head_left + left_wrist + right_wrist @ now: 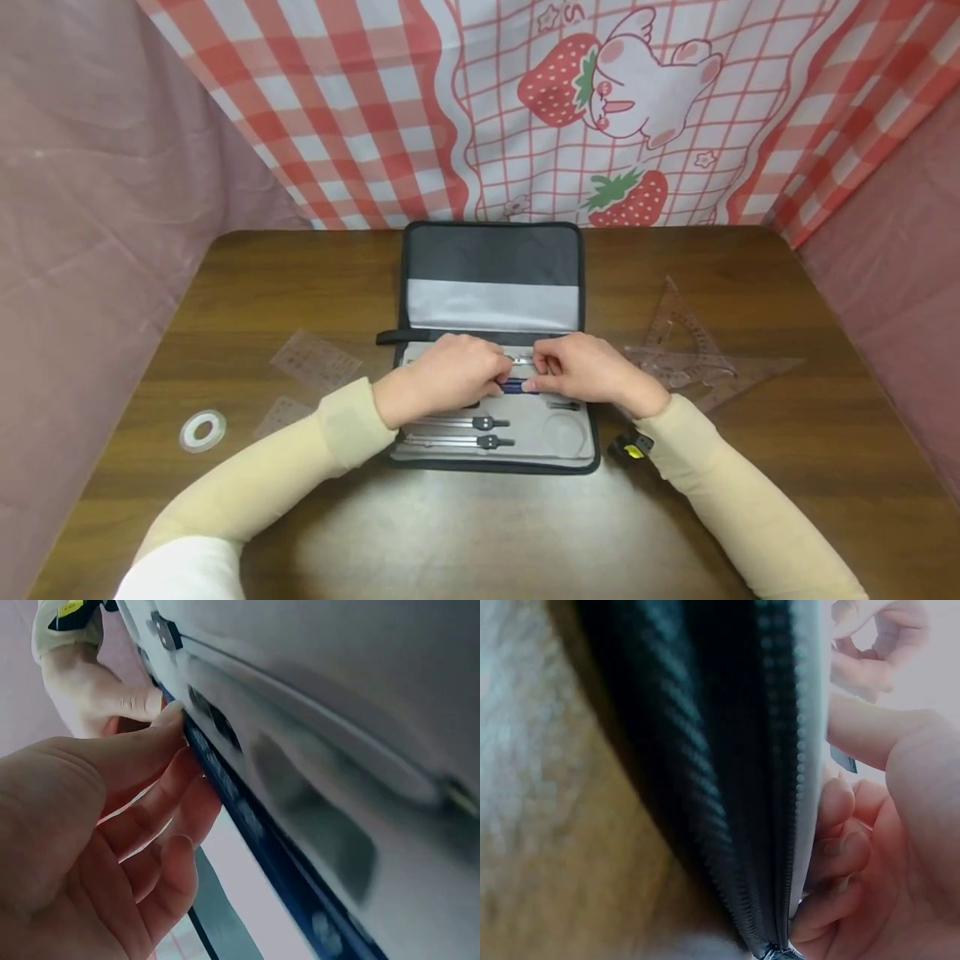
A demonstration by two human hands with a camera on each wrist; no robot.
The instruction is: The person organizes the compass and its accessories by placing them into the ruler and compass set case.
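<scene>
An unzipped black drawing-set case lies spread on the table, its lower half holding a grey moulded tray. Along the tray's upper part runs a slim dark blue stick with pale lettering, perhaps a pencil. My left hand pinches it between thumb and fingers, as the left wrist view shows closely. At its right end my right hand holds on with the thumb and curled fingers. Just above, a silver metal piece shows between the hands. Nearer me, two silver compasses lie in their slots.
To the right lie clear set squares; a black-and-yellow object is by my right wrist. On the left are a clear stencil, another clear piece and a white ring. A patterned curtain hangs behind.
</scene>
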